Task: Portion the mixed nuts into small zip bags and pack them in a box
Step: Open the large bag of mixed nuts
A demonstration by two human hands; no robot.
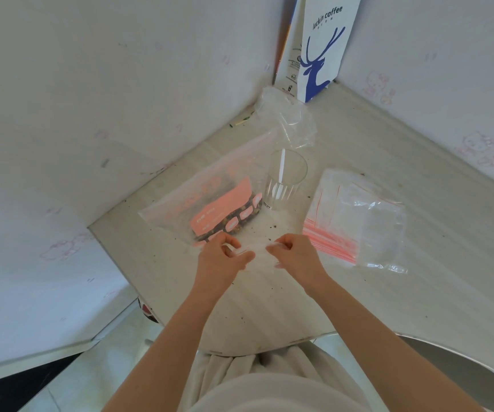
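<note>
Head view, looking down on a pale bench (269, 307) set in a corner between two walls.

Centre: the left hand (225, 258) and right hand (294, 254) are raised just above the bench, close together, fingers curled. Each pinches one side of a small zip bag (258, 254), which is clear, hard to make out and stretched between them. Whether its mouth is open cannot be told.

Behind the left hand: a large zip bag (198, 200) lies flat on the bench, bearing a pink label. The mixed nuts (241, 223) form a dark band in its near right part.

Just right of that bag: an upright clear glass (284, 179), touching or nearly touching the bag's edge.

Right of the glass and apart from it: a stack of small zip bags (355, 224) with red seal strips lies flat, near the right hand but not touching it.

Behind the glass: a crumpled clear bag (288, 120). In the far corner stands a white paper bag (320, 49) with a blue deer and the words "luckin coffee", leaning against the wall.

Dark crumbs (273, 226) are scattered over the bench.
</note>
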